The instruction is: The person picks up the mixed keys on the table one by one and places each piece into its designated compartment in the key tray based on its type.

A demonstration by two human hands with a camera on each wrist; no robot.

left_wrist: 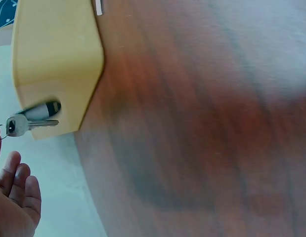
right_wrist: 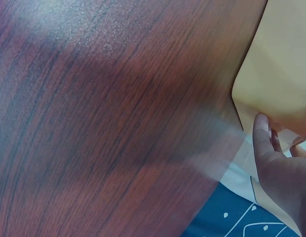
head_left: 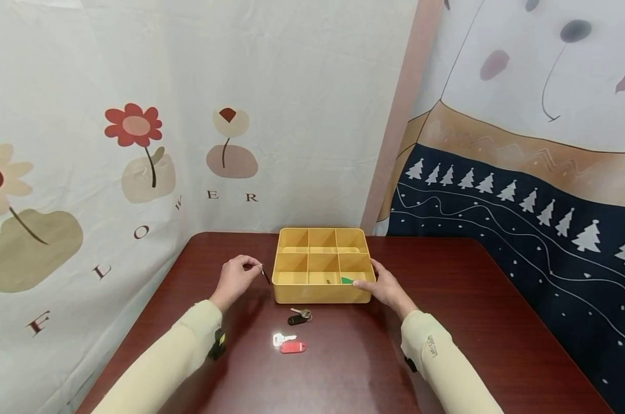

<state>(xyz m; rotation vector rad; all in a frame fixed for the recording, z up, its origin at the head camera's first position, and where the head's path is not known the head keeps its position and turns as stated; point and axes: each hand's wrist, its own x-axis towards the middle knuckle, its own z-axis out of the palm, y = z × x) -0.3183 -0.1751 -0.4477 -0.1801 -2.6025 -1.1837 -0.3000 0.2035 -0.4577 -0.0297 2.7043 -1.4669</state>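
Observation:
A yellow box (head_left: 322, 294) with several compartments stands on the table. Just left of it, my left hand (head_left: 234, 282) pinches a key ring; in the left wrist view a silver key (left_wrist: 19, 125) and a dark tag (left_wrist: 44, 110) hang from it beside the box wall. My right hand (head_left: 387, 287) grips the box's right front corner, thumb over the rim; the right wrist view shows its fingers against the side. A green item (head_left: 346, 280) lies in the front right compartment, and a small thing is partly visible in the front middle one.
In front of the box, keys (head_left: 304, 313) with a black tag (head_left: 295, 319) lie on the dark red table (head_left: 447, 322). Nearer still are another key (head_left: 283, 340) and a red tag (head_left: 293, 347). Printed cloths hang behind and at both sides.

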